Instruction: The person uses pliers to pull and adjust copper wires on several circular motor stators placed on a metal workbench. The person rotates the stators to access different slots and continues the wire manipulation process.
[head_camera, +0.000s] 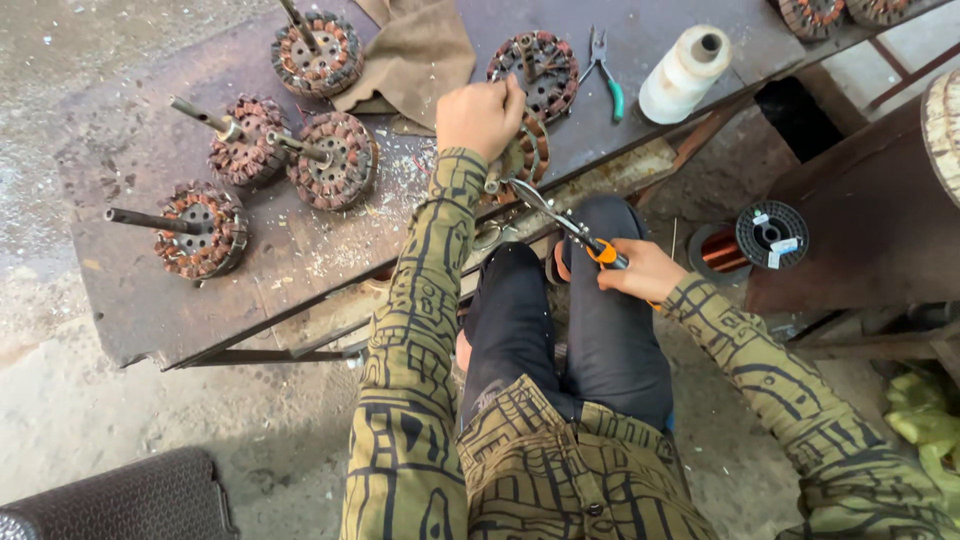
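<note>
I count four motor cores with rods (318, 52), one flat core (535, 70), one white spool (685, 75) and one copper wire reel (755, 240).

Stator (528, 150) perhaps half behind left hand (480, 118)

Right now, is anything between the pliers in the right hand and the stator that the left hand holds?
Nothing visible: the pliers in the right hand already reach the stator gripped by the left hand.

stator (527, 150): copper-wound, tilted on edge at bench rim | pliers (570, 228): orange-handled; tip at stator
</note>
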